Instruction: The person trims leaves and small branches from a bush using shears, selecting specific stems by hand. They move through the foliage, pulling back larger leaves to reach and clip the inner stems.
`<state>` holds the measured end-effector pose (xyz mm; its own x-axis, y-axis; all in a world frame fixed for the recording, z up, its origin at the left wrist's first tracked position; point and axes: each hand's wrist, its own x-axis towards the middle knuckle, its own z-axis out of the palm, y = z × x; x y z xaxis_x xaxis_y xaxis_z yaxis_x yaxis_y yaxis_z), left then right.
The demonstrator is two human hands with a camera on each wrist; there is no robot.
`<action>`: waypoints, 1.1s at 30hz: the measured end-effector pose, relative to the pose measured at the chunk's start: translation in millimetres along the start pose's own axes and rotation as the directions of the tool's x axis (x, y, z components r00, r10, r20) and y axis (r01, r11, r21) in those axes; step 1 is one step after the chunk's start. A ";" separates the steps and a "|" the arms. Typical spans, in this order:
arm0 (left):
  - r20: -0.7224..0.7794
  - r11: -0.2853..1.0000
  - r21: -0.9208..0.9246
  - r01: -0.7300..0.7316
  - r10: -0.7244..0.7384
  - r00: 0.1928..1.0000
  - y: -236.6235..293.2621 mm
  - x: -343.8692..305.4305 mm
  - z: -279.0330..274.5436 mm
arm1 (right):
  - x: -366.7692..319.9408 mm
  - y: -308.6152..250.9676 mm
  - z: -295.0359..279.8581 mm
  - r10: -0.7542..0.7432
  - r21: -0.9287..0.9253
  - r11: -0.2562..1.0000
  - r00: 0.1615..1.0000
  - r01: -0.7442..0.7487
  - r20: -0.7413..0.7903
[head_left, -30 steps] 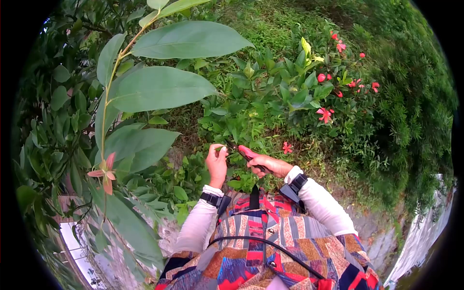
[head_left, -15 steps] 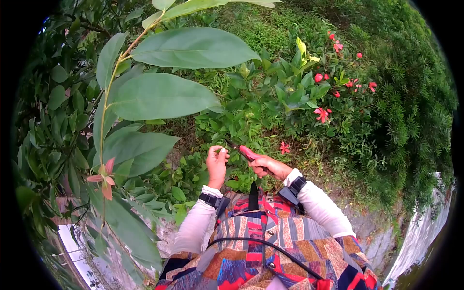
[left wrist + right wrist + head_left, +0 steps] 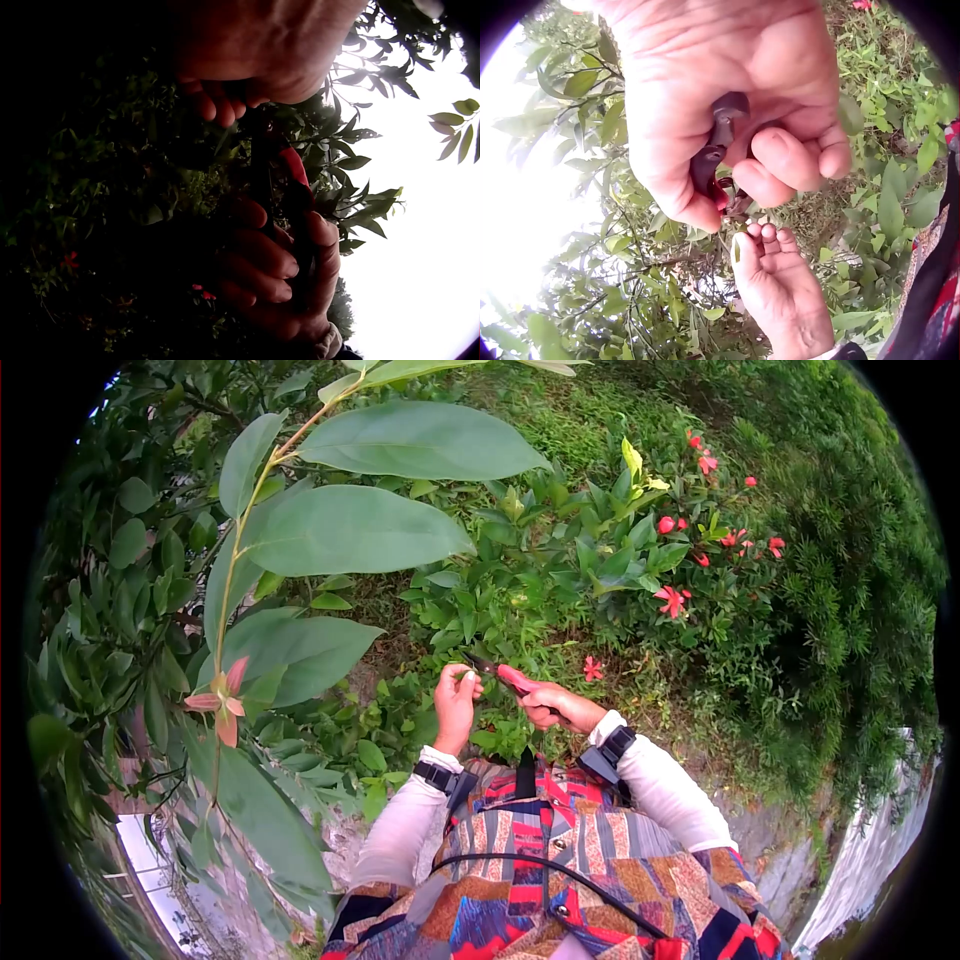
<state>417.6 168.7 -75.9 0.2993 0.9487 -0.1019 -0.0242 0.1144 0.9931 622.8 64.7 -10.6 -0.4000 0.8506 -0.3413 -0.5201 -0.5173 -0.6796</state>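
My right hand (image 3: 562, 708) grips red-and-black pruning shears (image 3: 516, 680), its fingers wrapped around the handles. The blades point up and left toward my left hand (image 3: 456, 705). In the right wrist view the dark handle ends (image 3: 730, 112) show inside the palm, while the blades are mostly hidden behind the fingers. My left hand is raised in front of the bush, thumb and fingers bent together right at the blade tips. Along its thumb lies a small green leaf (image 3: 737, 249), pinched there. The left wrist view is dark, with the red handle (image 3: 294, 163) below the left fingers.
A branch with large leaves (image 3: 360, 530) hangs close at the left. Ahead grows a leafy bush (image 3: 530, 580), with red flowers (image 3: 671, 601) at its right. A dense hedge (image 3: 850, 560) stands far right. A black strap (image 3: 570, 875) crosses the patterned shirt.
The left hand has shifted slightly right, closer to the shears' tips. The shears stay in the right hand. The near branch has swayed a little to the right.
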 end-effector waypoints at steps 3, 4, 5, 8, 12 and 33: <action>0.007 0.999 -0.052 -0.007 0.007 1.000 2.3 -4.0 -2.2 | -7.2 6.2 -11.0 0.004 -0.009 1.000 1.000 -0.004 -0.003; 0.020 0.999 -0.045 -0.005 0.006 1.000 2.5 -4.5 -2.6 | -9.6 8.0 -13.9 0.004 -0.009 1.000 1.000 -0.004 -0.007; 0.033 0.999 -0.038 -0.005 0.006 0.999 2.9 -4.6 -2.3 | -11.1 9.3 -16.7 0.030 -0.011 0.999 1.000 -0.030 -0.007; 0.067 0.999 -0.053 0.007 -0.003 0.998 -0.7 -4.7 0.1 | -16.7 2.6 -6.2 0.015 -0.033 0.999 1.000 -0.015 -0.007; 0.084 1.000 -0.023 0.021 -0.019 0.996 -0.6 -2.0 3.5 | -12.9 -1.1 -1.4 -0.007 -0.101 0.995 1.000 0.005 -0.021; 0.050 0.998 -0.055 0.022 -0.019 0.999 18.6 -1.8 2.7 | -27.0 -4.2 2.3 -0.007 -0.084 0.996 0.999 0.003 -0.051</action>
<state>419.2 168.4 -57.1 0.3471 0.9304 -0.1177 -0.0700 0.1508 0.9861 634.1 43.7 2.9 -0.3570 0.8580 -0.3693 -0.4559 -0.5051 -0.7328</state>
